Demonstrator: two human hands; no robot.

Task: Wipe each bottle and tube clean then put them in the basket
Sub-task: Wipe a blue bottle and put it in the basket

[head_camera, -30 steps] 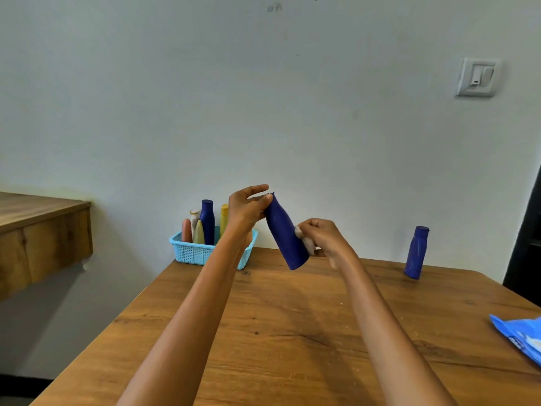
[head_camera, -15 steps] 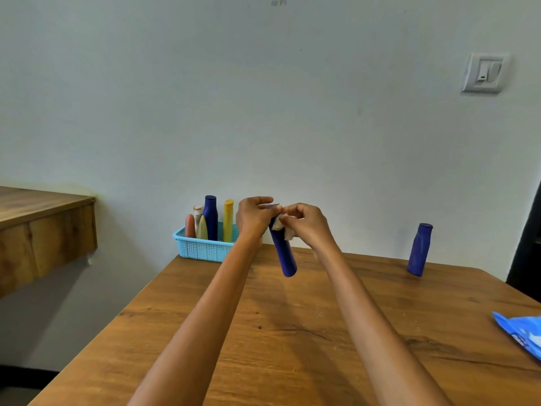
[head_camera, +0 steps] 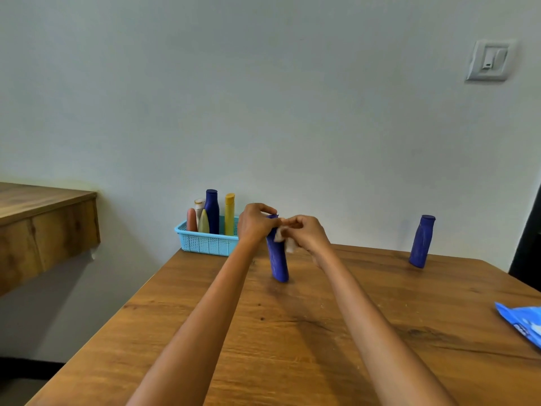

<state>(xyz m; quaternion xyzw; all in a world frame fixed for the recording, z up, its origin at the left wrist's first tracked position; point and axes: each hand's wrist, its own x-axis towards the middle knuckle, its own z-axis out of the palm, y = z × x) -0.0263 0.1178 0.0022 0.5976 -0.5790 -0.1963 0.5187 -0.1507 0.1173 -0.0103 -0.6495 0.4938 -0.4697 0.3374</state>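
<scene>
My left hand [head_camera: 255,224] grips the top of a dark blue bottle [head_camera: 278,259], which stands nearly upright with its base at or just above the table. My right hand [head_camera: 307,233] pinches a small white wipe [head_camera: 285,240] against the bottle's upper part. A light blue basket [head_camera: 205,243] sits at the table's far left corner, holding several bottles and tubes, among them a blue bottle [head_camera: 212,210] and a yellow one [head_camera: 229,213]. A second dark blue bottle [head_camera: 421,241] stands alone at the far right of the table.
The wooden table [head_camera: 292,332] runs up to a pale wall. A blue wipes pack [head_camera: 524,323] lies at the right edge. A wooden shelf [head_camera: 44,218] juts out at the left. A wall switch [head_camera: 489,60] sits high on the right.
The held bottle has turned from tilted to nearly upright and come down to the table. My right hand has moved from its lower body up to its top with the wipe.
</scene>
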